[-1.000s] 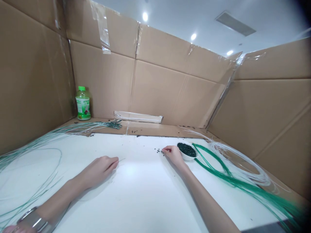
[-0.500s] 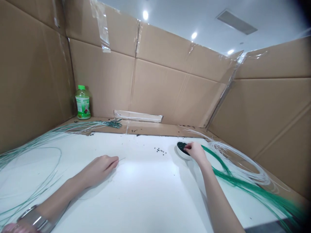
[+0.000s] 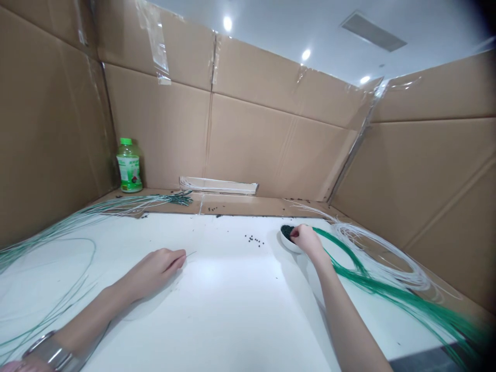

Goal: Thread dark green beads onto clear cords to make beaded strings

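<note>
Logging from my remote station: the right hand (image 3: 306, 240) is curled, its fingertips (image 3: 292, 233) dipping into dark green beads (image 3: 287, 232) inside a white bowl (image 3: 289, 247); I cannot tell whether it is gripping any. The left hand (image 3: 158, 267) is resting on the white table (image 3: 232, 289), fingers closed on a thin wire (image 3: 190, 253). Loose beads (image 3: 253, 240) are lying between the hands. I am failing to read the green-capped bottle's label (image 3: 129, 173): too small.

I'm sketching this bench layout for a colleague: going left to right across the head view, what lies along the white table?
pale green wires → left hand → dark beads → right hand → dark green wires
</note>
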Available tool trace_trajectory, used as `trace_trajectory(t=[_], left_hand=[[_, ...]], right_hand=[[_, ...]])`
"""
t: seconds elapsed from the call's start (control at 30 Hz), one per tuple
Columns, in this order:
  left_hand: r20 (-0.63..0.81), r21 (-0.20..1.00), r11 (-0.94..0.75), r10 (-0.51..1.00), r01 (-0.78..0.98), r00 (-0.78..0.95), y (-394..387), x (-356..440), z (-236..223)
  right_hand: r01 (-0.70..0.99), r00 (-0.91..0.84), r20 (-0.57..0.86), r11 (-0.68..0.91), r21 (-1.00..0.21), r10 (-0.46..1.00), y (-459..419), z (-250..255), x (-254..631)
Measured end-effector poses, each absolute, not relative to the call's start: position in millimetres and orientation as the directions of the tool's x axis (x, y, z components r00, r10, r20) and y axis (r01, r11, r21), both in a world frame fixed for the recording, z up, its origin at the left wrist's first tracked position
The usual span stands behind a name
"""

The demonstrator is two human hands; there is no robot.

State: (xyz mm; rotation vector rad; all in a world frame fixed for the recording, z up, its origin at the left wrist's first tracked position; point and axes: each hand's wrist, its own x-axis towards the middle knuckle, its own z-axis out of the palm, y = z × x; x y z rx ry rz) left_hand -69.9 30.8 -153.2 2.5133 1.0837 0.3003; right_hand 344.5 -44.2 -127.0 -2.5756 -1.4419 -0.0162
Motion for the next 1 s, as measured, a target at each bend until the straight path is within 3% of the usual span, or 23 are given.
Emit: trace_trajectory(t=[0.27,0.5,0.67,1.0], left_hand=[[0.034,0.429,-0.621,0.737,0.656,0.675,27.4,-68.6,-149.3],[0.035,0.423,-0.628,0.732,0.653,0.68,26.8,-68.0,-149.5],[0.039,0.422,-0.636,0.725,0.646,0.688,28.3,-69.9,-152.3],[0.029,0.412,-0.633,0.728,0.655,0.685,26.6,-68.0,-147.8]], right_hand=[[0.857,0.5,0.23,-0.439,-0.269,0.835,-46.9,-129.0,350.0],[0.891,0.351,0.403,-0.169,-0.422,0.845,-36.7,-123.2,312.8],[0.856,0.228,0.348,-0.017,-0.517,0.909,-23.9,-146.4,272.7],[0.784,0.235,0.237,-0.04,-0.619,0.943,-14.6,-168.2,274.9]])
